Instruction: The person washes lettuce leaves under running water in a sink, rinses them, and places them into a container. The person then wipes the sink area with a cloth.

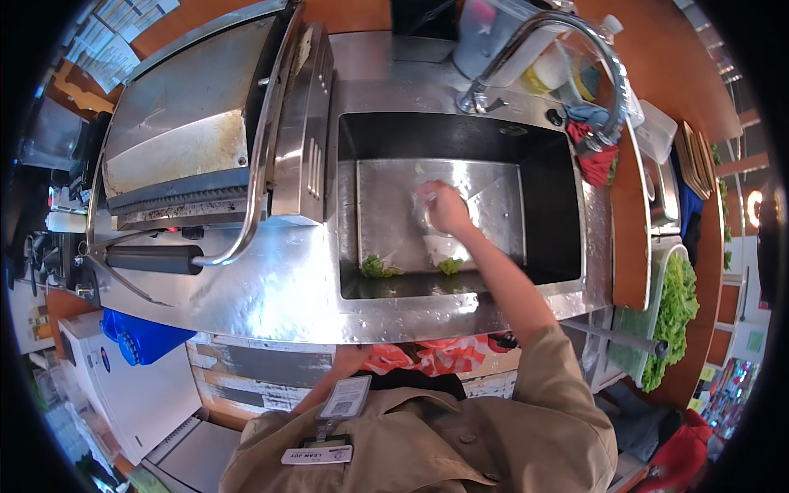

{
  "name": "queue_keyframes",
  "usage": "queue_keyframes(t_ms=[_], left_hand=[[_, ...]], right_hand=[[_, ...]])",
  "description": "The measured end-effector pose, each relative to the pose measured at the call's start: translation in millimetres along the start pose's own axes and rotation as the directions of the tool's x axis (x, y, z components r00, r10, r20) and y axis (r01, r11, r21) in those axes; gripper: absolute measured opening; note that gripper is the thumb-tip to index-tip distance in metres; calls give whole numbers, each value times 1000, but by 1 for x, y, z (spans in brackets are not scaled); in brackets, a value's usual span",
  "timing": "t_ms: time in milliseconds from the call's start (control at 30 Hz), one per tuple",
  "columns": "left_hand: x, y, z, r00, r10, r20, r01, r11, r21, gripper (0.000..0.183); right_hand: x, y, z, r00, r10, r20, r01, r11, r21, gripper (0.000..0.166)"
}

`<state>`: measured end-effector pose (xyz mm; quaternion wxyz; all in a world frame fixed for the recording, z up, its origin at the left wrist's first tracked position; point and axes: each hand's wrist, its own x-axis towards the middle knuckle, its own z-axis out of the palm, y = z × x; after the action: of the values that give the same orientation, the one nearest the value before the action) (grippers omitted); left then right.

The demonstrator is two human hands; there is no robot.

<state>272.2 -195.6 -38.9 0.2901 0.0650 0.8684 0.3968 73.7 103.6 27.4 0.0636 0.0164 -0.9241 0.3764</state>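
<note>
My right hand reaches down into a stainless steel sink, over the drain. Its fingers are blurred and partly turned from view; something pale or clear may be at them, but I cannot tell what. Lettuce pieces lie at the sink's near left, and another green leaf piece lies at the near middle. Below the counter's front edge is my left hand, beside a red and white plastic bag. Its fingers are partly hidden, so its hold on the bag is unclear.
A contact grill with a black handle stands left of the sink. A chrome faucet arches over the back right corner, near red and blue cloths. A clear tub of lettuce is at the right. A blue jug sits below left.
</note>
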Motion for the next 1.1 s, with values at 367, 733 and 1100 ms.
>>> queue_keyframes(t_ms=[367, 733, 1100], left_hand=[[-17, -26, -32, 980, -152, 125, 156, 987, -27, 39], [0, -8, -41, 960, -205, 190, 226, 969, -97, 38], [7, 0, -26, 944, -236, 231, 277, 946, -169, 38]], right_hand=[[28, 46, 153, 812, -401, 424, 409, 909, 77, 14], [-92, 90, 33, 702, -203, 683, 263, 965, 17, 16], [-68, 27, -51, 312, 195, 930, -554, 832, 11, 12]])
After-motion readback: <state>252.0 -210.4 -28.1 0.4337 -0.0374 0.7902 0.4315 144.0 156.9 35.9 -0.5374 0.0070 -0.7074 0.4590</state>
